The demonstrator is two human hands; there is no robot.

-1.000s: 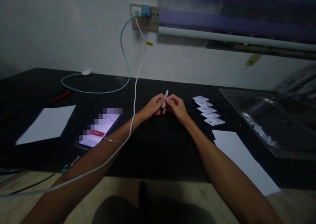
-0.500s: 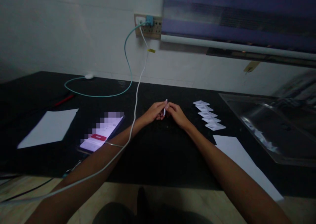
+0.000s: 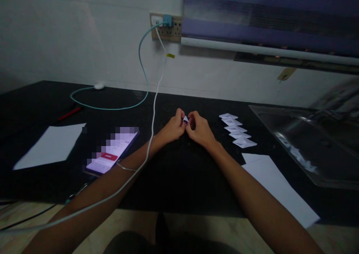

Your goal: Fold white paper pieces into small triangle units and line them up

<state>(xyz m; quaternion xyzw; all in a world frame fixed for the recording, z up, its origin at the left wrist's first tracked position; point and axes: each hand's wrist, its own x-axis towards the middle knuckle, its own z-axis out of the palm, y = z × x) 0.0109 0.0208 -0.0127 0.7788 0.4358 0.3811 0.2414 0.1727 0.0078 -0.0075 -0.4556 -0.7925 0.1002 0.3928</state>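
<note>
Between my two hands, over the middle of the dark countertop [image 3: 168,186], is a small piece of folded white paper [image 3: 185,119]. My left hand [image 3: 174,126] pinches it from the left, fingers curled. On the other side my right hand [image 3: 198,127] grips it with thumb and bent fingers. Only a pointed, triangular part of the paper shows; the fingers hide the rest. To the right of my hands lies an overlapping row of several folded white paper pieces [image 3: 237,130].
White paper sheets [image 3: 276,183] lie under my right forearm, another sheet [image 3: 52,145] at far left. A lit phone [image 3: 112,153] rests by my left forearm. A white cable [image 3: 153,123] crosses that arm from the wall socket [image 3: 176,29]. At right is a metal sink [image 3: 316,142].
The folded paper has turned from a thin upright edge to a small triangular face. Both hands have shifted their grip, with fingers now more bent and raised around it.
</note>
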